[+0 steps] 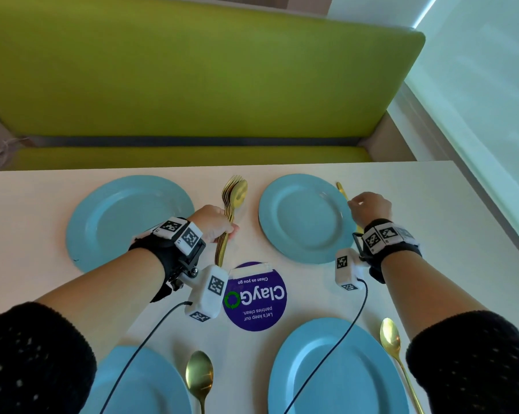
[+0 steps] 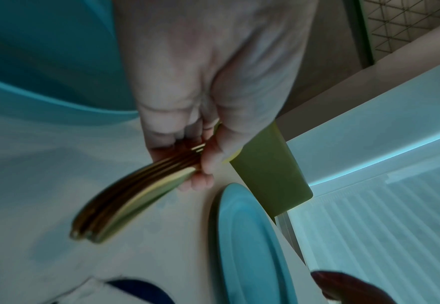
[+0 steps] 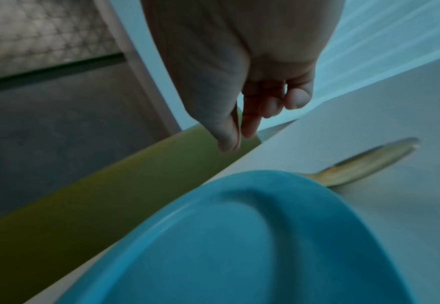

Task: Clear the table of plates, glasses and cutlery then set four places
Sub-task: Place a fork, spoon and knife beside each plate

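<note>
— Which step is in hand?

— The setting of places, it is judged. Four blue plates are laid on the desk [image 1: 431, 204]; a gold spoon [image 1: 343, 191] is being set just right of the far right plate [image 1: 304, 218]. It lies on the desk in the right-wrist view, and whether the right hand [image 1: 370, 207], fingers loosely curled, touches it cannot be told.

— And the left hand [image 1: 213, 224]?

— It is closed round a cutlery bundle [image 1: 229, 216] of gold forks and a spoon, held between the two far plates.

— What is called for next?

— One piece should be drawn from the bundle and laid beside the far left plate [image 1: 129, 222], which has none.
</note>
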A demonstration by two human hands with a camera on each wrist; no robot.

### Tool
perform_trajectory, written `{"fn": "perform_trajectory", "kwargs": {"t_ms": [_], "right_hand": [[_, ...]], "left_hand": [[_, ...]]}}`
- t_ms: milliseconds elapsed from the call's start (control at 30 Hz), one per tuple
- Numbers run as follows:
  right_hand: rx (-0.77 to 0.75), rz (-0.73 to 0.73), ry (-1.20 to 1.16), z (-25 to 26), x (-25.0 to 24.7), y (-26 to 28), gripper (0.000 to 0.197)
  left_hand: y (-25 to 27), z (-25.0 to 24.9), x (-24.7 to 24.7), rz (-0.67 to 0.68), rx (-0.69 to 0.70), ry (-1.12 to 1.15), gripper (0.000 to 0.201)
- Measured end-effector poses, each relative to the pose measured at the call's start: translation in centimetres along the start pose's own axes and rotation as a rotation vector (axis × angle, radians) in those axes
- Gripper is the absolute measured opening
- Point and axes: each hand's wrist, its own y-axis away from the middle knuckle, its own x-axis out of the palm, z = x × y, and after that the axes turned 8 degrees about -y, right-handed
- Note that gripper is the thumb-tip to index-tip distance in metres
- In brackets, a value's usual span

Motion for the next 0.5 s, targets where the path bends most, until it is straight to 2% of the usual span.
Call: {"fn": "perform_trajectory", "kwargs": {"t_ms": [100, 300, 500], "right_hand": [[-0.199, 0.031, -0.046, 3.2, 0.4, 3.5, 0.021], [-0.569, 0.228, -0.036, 9.2, 3.6, 14.1, 0.018], [-0.766, 0.303, 0.038, 12.3, 6.4, 22.7, 0.022]], "left_hand": [[1.5, 0.6, -0.5, 0.022, 0.03, -0.009, 0.021], [5.7, 2.4, -2.2, 0.139, 0.07, -0.015, 0.013], [9.4, 6.0, -5.0, 0.232, 0.099, -0.06, 0.012]]}}
